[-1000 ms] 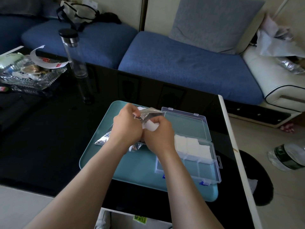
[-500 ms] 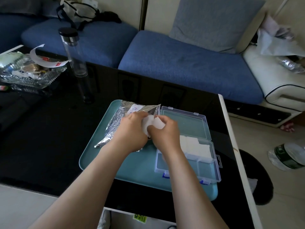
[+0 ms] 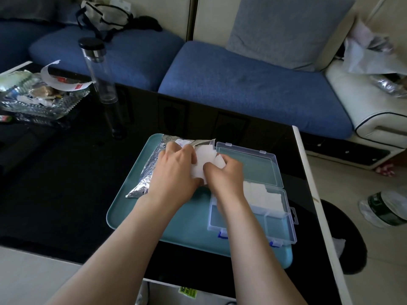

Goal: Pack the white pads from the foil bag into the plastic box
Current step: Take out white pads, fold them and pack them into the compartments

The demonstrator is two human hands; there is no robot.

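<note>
Several white square pads (image 3: 203,158) are pinched by the curled fingers of the left hand (image 3: 174,172) and right hand (image 3: 224,175) at the mouth of the crinkled silver foil bag (image 3: 152,170), just left of the open clear plastic box (image 3: 284,225).

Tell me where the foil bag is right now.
In the head view, the foil bag lies on the far-left part of the teal tray, partly hidden by the left hand, left of the open plastic box.
</note>
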